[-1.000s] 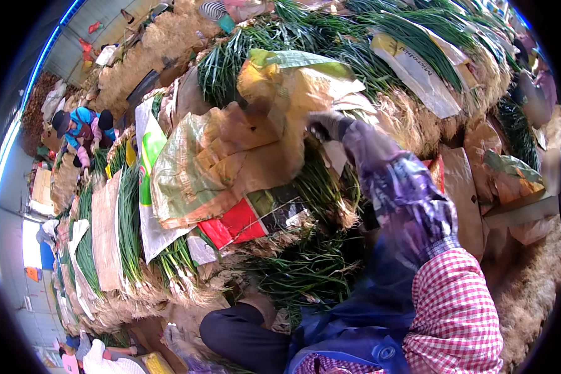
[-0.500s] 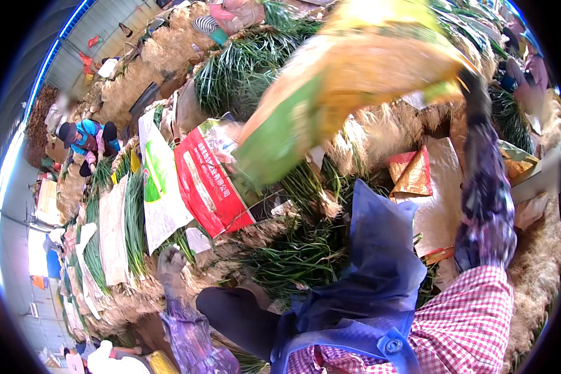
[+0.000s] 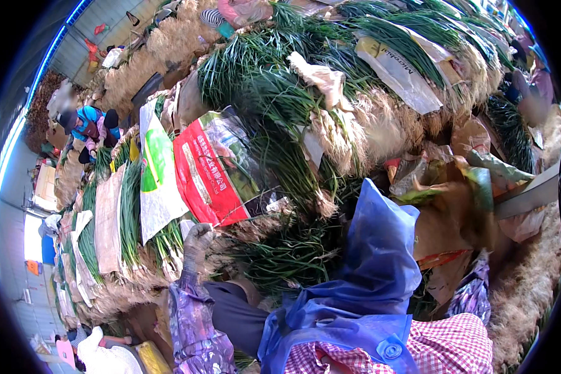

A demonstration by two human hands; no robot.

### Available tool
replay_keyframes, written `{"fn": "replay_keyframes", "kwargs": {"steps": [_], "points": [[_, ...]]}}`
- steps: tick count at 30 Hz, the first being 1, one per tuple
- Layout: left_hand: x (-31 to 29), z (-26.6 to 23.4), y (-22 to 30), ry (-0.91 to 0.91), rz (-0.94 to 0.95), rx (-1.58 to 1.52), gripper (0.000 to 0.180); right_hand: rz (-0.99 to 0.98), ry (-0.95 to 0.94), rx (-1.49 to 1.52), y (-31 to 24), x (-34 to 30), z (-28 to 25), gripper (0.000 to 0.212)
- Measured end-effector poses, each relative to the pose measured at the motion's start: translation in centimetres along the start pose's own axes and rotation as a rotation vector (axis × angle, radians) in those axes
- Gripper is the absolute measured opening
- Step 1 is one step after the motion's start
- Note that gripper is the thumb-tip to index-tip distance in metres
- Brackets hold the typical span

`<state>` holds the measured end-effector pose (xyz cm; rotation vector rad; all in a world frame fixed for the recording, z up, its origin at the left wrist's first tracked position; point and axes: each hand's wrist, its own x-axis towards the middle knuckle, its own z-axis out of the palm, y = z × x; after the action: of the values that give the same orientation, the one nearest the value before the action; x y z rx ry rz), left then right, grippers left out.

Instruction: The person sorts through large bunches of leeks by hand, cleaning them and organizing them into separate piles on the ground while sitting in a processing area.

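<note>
My left hand [image 3: 197, 238], in a grey glove, is closed by the lower edge of a red printed sack [image 3: 202, 174]; what its fingers hold, if anything, is hidden. That sack lies over green onions [image 3: 280, 162], beside a white-and-green sack [image 3: 158, 181]. At my right, a brown and green sack [image 3: 452, 218], partly blurred, hangs crumpled over the end of my right sleeve [image 3: 472, 293]. My right hand is hidden behind it. Dark green onion leaves [image 3: 290, 255] lie between the left hand and my blue apron [image 3: 380, 249].
Long rows of onions with pale roots [image 3: 380, 124] stretch across the far side. A white sheet [image 3: 399, 75] covers some. Dry roots [image 3: 523, 293] bank up at right, below a grey bar [image 3: 530, 190]. A person in blue [image 3: 90, 121] works at left, another in white [image 3: 109, 358] at lower left.
The sack held up by my right hand has swung down to my right, uncovering the far onion rows. My right arm has drawn back. My left hand has moved right toward the red sack.
</note>
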<state>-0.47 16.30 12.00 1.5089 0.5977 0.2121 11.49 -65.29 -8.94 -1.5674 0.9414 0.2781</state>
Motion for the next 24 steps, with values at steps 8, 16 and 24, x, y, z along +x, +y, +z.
{"fn": "replay_keyframes", "kwargs": {"steps": [8, 16, 24], "points": [[0.5, 1.0, -3.0, -0.097, -0.03, 0.036, 0.026, -0.135, -0.48, -0.806, -4.2, 2.7, 4.2, 0.033], [2.5, 8.0, -4.2, -0.161, -0.051, -0.08, 0.026, -1.053, -0.377, -0.822, -27.3, -10.4, 32.3, 0.057], [8.2, 18.8, -4.8, -0.218, -0.158, -0.102, 0.038, -1.81, -0.31, -1.475, -32.1, -14.4, 54.1, 0.05]]}}
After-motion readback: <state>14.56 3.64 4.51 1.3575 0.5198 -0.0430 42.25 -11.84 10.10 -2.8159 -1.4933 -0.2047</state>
